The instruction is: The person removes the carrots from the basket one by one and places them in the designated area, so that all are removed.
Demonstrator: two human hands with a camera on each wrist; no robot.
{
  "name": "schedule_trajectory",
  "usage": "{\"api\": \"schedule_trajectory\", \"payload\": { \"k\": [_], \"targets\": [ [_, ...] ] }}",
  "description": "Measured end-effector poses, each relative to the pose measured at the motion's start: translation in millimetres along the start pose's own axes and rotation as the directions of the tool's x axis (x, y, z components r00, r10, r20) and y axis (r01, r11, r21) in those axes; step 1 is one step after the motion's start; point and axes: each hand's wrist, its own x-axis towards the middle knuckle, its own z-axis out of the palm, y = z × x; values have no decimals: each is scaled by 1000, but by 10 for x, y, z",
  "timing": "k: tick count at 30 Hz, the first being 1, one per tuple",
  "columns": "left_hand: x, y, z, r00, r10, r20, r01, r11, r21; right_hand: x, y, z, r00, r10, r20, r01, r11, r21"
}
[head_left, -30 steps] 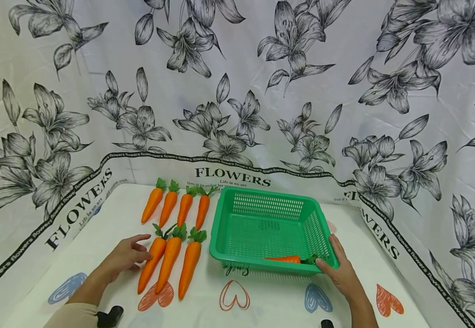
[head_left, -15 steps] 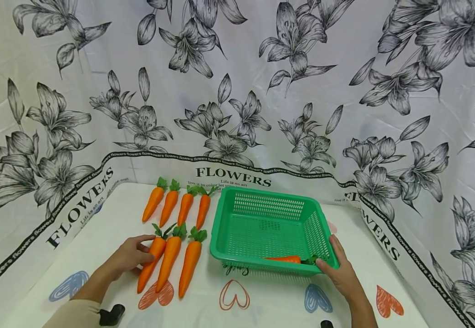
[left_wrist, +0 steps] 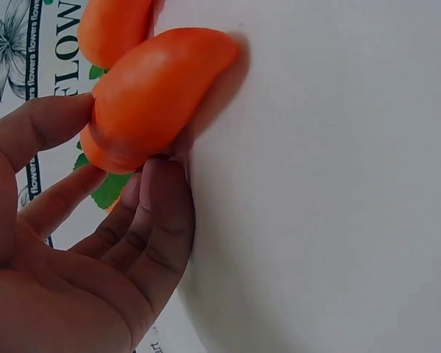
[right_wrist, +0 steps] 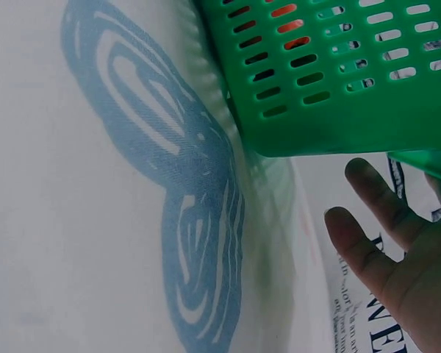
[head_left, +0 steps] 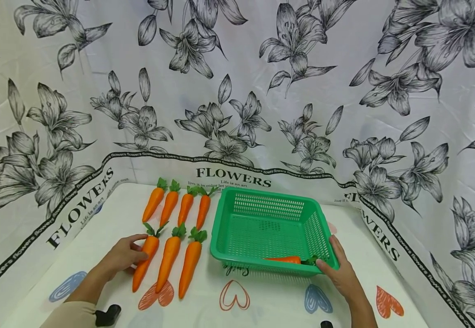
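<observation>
My left hand [head_left: 124,255] pinches a toy carrot [head_left: 146,259], the leftmost of the front row, between thumb and fingers. The left wrist view has this orange carrot [left_wrist: 158,92] close up, its tip pointing away from the palm. Beside it lie two more carrots, a middle one [head_left: 169,259] and a right one [head_left: 190,269], green leaves toward the back. At the right, my right hand [head_left: 341,269] holds the near right corner of a green plastic basket [head_left: 262,263], thumb on the rim. Below the basket wall in the right wrist view, two fingers [right_wrist: 364,246] stretch out.
Several carrots [head_left: 185,207] lie in a back row left of the basket. One carrot [head_left: 284,259] rests inside the basket along its near wall. A white cloth with printed hearts [head_left: 234,295] covers the table, and a flower-printed curtain [head_left: 237,136] hangs behind.
My left hand closed on the leftmost front carrot and shifted it a little left, opening a gap from the middle one. The right hand and basket stayed still.
</observation>
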Motion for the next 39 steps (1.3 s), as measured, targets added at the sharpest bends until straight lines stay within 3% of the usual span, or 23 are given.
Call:
{"api": "schedule_trajectory", "payload": {
  "k": [16, 23, 30, 39],
  "targets": [
    [-19, -25, 11, 1000, 2, -31, -2, 1000, 11, -7, -7, -1, 1000, -13, 3, 13, 1000, 15],
    [-25, -15, -51, 998, 16, -57, -16, 1000, -4, 3, -25, -2, 1000, -13, 4, 13, 1000, 1],
    [-80, 86, -204, 997, 49, -62, -49, 999, 2, -8, -43, 2, 1000, -18, 0, 18, 1000, -2],
    [-181, 364, -377, 979, 179, -97, -178, 984, 24, -18, -23, -3, 1000, -20, 2, 20, 1000, -3]
  ]
}}
